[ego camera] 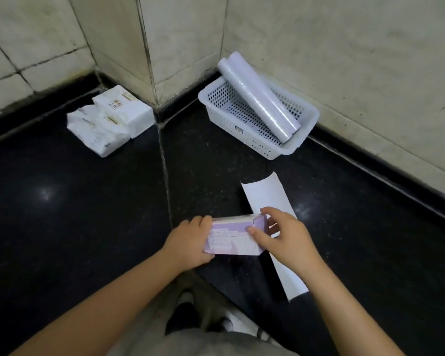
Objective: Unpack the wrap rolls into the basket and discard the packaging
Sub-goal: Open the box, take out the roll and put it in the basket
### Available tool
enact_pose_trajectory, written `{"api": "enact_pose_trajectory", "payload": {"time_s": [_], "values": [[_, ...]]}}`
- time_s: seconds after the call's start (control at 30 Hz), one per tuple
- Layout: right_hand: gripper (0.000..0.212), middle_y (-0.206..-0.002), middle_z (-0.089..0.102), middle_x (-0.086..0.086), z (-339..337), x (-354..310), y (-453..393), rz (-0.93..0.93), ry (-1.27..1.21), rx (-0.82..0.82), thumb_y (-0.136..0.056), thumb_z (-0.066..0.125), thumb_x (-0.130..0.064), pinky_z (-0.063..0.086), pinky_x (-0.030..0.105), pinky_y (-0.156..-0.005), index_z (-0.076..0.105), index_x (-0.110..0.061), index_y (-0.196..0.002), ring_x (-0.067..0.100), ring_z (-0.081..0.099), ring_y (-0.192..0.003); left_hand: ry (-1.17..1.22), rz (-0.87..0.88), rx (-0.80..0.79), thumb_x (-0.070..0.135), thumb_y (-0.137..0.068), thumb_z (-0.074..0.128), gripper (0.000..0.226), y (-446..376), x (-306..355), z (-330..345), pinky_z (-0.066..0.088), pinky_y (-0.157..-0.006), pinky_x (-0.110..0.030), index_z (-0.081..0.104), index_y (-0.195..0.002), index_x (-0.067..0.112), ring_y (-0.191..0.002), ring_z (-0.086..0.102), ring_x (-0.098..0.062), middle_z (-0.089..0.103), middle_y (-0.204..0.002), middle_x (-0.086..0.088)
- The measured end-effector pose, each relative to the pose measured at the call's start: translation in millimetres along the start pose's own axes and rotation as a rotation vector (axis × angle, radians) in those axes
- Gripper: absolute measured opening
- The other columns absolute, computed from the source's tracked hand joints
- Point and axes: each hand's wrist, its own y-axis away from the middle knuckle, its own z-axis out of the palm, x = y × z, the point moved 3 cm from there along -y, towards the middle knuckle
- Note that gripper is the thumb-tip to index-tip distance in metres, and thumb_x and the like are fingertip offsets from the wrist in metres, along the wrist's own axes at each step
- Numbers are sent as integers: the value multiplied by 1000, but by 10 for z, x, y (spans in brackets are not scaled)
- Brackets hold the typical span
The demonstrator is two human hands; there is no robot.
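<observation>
A white perforated basket [217,116] stands on the dark floor against the wall at the upper right. One wrap roll [260,96] lies slanted in it, its upper end sticking out over the far rim. Low in the middle, both my hands hold a purple and white carton [231,238] above the floor. My left hand [190,242] grips its left end. My right hand [283,237] has fingers on its right end flap, thumb on the front face. A curved white paper sleeve [267,199] lies on the floor under my right hand.
White tissue packs [108,119] sit on the floor at the foot of the tiled pillar [149,47], left of the basket. Tiled walls close off the back and right. My knee and shoe [206,314] show at the bottom.
</observation>
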Motion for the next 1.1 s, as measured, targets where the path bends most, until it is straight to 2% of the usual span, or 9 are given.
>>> {"api": "enact_pose_trajectory", "payload": {"time_s": [0.17, 0.27, 0.4, 0.47, 0.57, 0.67, 0.83, 0.97, 1.1], "values": [[41, -94, 59, 0, 31, 84, 181, -56, -116, 15, -73, 71, -25, 54, 36, -80, 60, -19, -112, 17, 58, -82, -23, -50, 64, 38, -79, 64, 67, 117, 35, 57, 46, -94, -31, 33, -135, 16, -118, 49, -22, 46, -137, -6], [48, -97, 52, -6, 72, 70, 255, -194, -53, -5, -73, 71, -27, 49, 25, -80, 55, -20, -117, 10, 52, -87, 26, -84, 0, 40, -76, 69, 70, 214, 21, 88, 45, -95, -33, 33, -132, 17, -119, 49, -23, 44, -138, -6], [57, -115, 49, -2, 62, -13, 307, -454, 50, -207, -73, 72, -22, 36, 19, -89, 48, -16, -125, 9, 45, -105, 5, -75, -117, 38, -76, 70, 89, 294, -110, -22, 30, -113, -44, 17, -146, 26, -140, 24, -28, 21, -155, -8], [61, -122, 48, -2, 70, -32, 331, -518, 95, -275, -74, 72, -21, 31, 17, -93, 46, -16, -128, 5, 40, -108, 87, -62, -169, 29, -75, 73, 87, 298, -102, -56, 32, -112, -43, 20, -145, 28, -139, 27, -27, 24, -153, -7], [58, -126, 49, -2, 53, -14, 312, -352, 27, -282, -78, 67, -27, 29, 15, -91, 44, -15, -130, 3, 41, -109, 175, -5, -182, 19, -74, 71, 58, 289, -24, -53, 46, -88, -32, 41, -124, 19, -108, 51, -20, 51, -126, -9], [33, -118, 60, 10, 15, 52, 275, -82, -13, -164, -85, 58, -26, 41, 28, -83, 56, -8, -113, 22, 55, -105, 140, -5, -158, 20, -73, 71, 48, 283, 17, -57, 45, -73, -30, 44, -112, 17, -92, 52, -18, 56, -113, -10], [28, -107, 65, 12, 14, 108, 311, 144, -12, -261, -77, 66, -22, 49, 37, -80, 60, -9, -100, 26, 61, -93, 62, 5, -193, 22, -73, 73, 54, 274, 82, -29, 45, -71, -30, 41, -116, 20, -93, 53, -20, 55, -112, -9], [41, -102, 69, 19, 13, 56, 393, 200, 44, -202, -74, 67, -30, 50, 44, -84, 62, 1, -99, 30, 63, -93, 64, -6, -186, 22, -71, 75, 55, 312, 79, -49, 40, -66, -28, 42, -114, 17, -84, 48, -15, 56, -108, -9], [25, -86, 70, 19, 38, 53, 468, 206, 76, -219, -73, 65, -25, 46, 24, -55, 64, -1, -80, 26, 57, -72, 88, 5, -171, 21, -72, 76, 59, 364, 97, -24, 47, -79, -35, 44, -121, 14, -100, 54, -23, 56, -116, -11]]}}
